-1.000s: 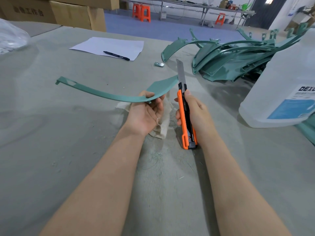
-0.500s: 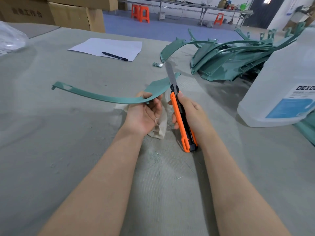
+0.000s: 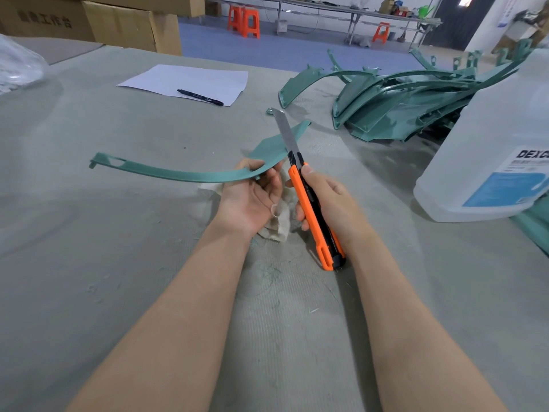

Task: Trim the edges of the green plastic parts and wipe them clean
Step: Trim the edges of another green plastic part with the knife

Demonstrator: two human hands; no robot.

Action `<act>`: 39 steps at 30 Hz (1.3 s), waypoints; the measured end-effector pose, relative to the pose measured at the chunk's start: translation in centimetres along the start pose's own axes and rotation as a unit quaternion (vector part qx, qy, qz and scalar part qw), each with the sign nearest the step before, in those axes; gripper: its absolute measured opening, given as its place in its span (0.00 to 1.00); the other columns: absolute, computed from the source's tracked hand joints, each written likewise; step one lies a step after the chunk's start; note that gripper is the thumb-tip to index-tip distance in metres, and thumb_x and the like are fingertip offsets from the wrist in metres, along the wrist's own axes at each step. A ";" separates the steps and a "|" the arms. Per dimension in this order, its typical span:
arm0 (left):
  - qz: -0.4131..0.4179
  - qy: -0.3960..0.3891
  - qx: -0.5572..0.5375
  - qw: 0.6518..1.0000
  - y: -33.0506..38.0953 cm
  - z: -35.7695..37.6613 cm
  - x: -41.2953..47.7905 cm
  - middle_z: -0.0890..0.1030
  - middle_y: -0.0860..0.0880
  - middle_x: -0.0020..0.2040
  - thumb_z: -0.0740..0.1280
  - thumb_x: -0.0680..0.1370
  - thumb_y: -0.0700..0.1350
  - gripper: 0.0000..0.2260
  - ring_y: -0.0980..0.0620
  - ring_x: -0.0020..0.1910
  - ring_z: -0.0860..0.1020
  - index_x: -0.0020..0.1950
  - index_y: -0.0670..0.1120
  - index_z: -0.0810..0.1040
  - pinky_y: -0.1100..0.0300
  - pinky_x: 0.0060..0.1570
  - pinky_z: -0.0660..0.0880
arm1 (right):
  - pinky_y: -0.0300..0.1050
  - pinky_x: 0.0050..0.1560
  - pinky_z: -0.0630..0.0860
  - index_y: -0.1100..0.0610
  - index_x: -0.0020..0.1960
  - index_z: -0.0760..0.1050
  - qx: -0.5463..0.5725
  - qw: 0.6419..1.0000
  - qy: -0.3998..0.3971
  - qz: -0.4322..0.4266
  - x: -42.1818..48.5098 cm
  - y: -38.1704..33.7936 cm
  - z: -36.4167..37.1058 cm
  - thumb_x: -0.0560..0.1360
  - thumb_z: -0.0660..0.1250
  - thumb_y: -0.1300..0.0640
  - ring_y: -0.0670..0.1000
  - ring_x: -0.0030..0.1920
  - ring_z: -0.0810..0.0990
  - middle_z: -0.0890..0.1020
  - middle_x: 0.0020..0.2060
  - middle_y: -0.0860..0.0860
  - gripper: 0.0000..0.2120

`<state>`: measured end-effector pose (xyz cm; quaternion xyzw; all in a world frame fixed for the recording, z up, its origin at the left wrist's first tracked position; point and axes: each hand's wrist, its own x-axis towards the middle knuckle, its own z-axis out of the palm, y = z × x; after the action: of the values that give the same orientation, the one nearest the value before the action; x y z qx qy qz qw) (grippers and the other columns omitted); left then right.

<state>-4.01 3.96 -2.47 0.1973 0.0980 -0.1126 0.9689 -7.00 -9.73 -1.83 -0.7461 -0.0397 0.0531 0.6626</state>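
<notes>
Grey felt-covered table [image 3: 89, 263]. White paper sheet [image 3: 190, 80] upper centre-left, with a black pen [image 3: 199, 97] lying on it. Small metal clip [image 3: 269, 111] to the right of the sheet. Translucent jug [image 3: 490, 162] with a blue-white label at right edge. Cardboard boxes [image 3: 130, 28] upper left. Orange stools [image 3: 243, 20] along the top.

one camera sits on the person's head. it looks forward and down, close over the table [image 3: 89, 263].
</notes>
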 end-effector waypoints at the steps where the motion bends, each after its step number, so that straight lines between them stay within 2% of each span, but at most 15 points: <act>1: -0.001 0.002 -0.004 1.000 0.0 0.0 0.0 0.80 0.44 0.31 0.60 0.78 0.37 0.06 0.57 0.24 0.75 0.44 0.38 0.75 0.68 0.26 0.75 | 0.38 0.27 0.74 0.65 0.54 0.77 -0.003 1.000 -0.001 0.000 0.0 0.0 0.0 0.81 0.57 0.43 0.49 0.22 0.76 0.79 0.25 0.54 0.24; 6: -0.005 0.004 -0.003 1.000 0.0 0.1 0.1 0.78 0.44 0.31 0.60 0.78 0.37 0.06 0.56 0.24 0.75 0.43 0.37 0.74 0.70 0.25 0.73 | 0.39 0.26 0.76 0.57 0.47 0.79 -0.002 1.000 -0.014 -0.001 -0.5 0.4 0.1 0.81 0.59 0.42 0.50 0.23 0.76 0.79 0.25 0.54 0.20; 9: -0.004 0.007 0.010 1.000 0.0 0.1 0.2 0.79 0.44 0.31 0.60 0.78 0.37 0.06 0.57 0.24 0.74 0.45 0.38 0.74 0.70 0.24 0.73 | 0.39 0.26 0.76 0.56 0.46 0.79 0.015 1.000 -0.007 -0.007 -0.6 0.6 0.0 0.80 0.59 0.43 0.50 0.23 0.76 0.79 0.26 0.54 0.19; 13: -0.013 -0.011 -0.007 1.000 -0.1 0.0 0.0 0.79 0.44 0.33 0.59 0.78 0.37 0.07 0.56 0.25 0.76 0.53 0.38 0.74 0.69 0.25 0.74 | 0.38 0.25 0.74 0.54 0.47 0.82 0.074 0.995 0.065 0.001 -0.2 0.6 -0.5 0.81 0.58 0.41 0.48 0.23 0.76 0.78 0.25 0.53 0.20; 15: -0.013 -0.014 -0.015 1.000 -0.1 0.0 0.0 0.80 0.44 0.34 0.59 0.79 0.37 0.07 0.56 0.25 0.76 0.53 0.37 0.74 0.68 0.25 0.74 | 0.38 0.26 0.74 0.53 0.46 0.82 0.082 0.993 0.081 0.003 0.0 0.6 -0.6 0.81 0.57 0.41 0.49 0.23 0.75 0.78 0.25 0.54 0.21; 21: -0.012 -0.006 -0.009 1.000 -0.1 0.1 -0.1 0.78 0.43 0.33 0.59 0.78 0.36 0.06 0.55 0.24 0.77 0.46 0.38 0.75 0.69 0.24 0.74 | 0.36 0.25 0.74 0.54 0.47 0.81 0.024 0.998 0.058 0.000 0.2 0.7 0.2 0.81 0.58 0.42 0.48 0.22 0.77 0.79 0.24 0.52 0.19; 25: -0.004 0.004 -0.003 1.000 -0.1 0.1 0.1 0.77 0.44 0.34 0.60 0.78 0.36 0.05 0.55 0.25 0.75 0.45 0.38 0.74 0.69 0.24 0.74 | 0.37 0.24 0.73 0.64 0.52 0.78 0.022 0.999 0.045 0.001 0.1 0.6 0.3 0.81 0.59 0.44 0.47 0.22 0.76 0.78 0.24 0.53 0.22; 27: -0.002 0.004 -0.007 1.000 -0.1 0.1 0.1 0.77 0.44 0.35 0.60 0.78 0.36 0.05 0.55 0.24 0.75 0.44 0.38 0.74 0.69 0.24 0.74 | 0.37 0.24 0.73 0.65 0.53 0.78 0.028 0.999 0.037 -0.003 -0.1 0.5 0.4 0.81 0.59 0.45 0.47 0.22 0.76 0.77 0.24 0.54 0.22; 33: 0.007 0.006 -0.006 1.000 -0.2 0.1 0.1 0.79 0.44 0.32 0.60 0.78 0.36 0.05 0.55 0.24 0.76 0.44 0.38 0.75 0.69 0.24 0.74 | 0.37 0.24 0.74 0.65 0.51 0.78 0.024 0.999 0.025 -0.014 -0.2 0.5 0.5 0.81 0.60 0.46 0.48 0.22 0.75 0.78 0.24 0.54 0.21; 36: 0.006 0.005 -0.009 1.000 -0.2 0.1 0.2 0.78 0.43 0.33 0.60 0.78 0.36 0.04 0.55 0.25 0.76 0.46 0.38 0.75 0.69 0.25 0.74 | 0.37 0.24 0.74 0.60 0.47 0.78 0.019 0.999 0.019 -0.018 -0.2 0.5 0.5 0.81 0.60 0.46 0.48 0.21 0.75 0.78 0.24 0.53 0.18; 39: 0.006 0.005 -0.014 1.000 -0.2 0.1 0.1 0.79 0.43 0.33 0.61 0.78 0.36 0.05 0.55 0.26 0.76 0.45 0.37 0.75 0.69 0.26 0.75 | 0.37 0.25 0.74 0.58 0.47 0.78 0.009 1.000 0.009 -0.018 -0.2 0.5 0.5 0.81 0.59 0.45 0.49 0.21 0.75 0.79 0.24 0.53 0.18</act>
<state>-3.92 3.73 -2.52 0.1843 0.1029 -0.1045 0.9719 -7.27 -9.32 -2.40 -0.7398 -0.0466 0.0343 0.6704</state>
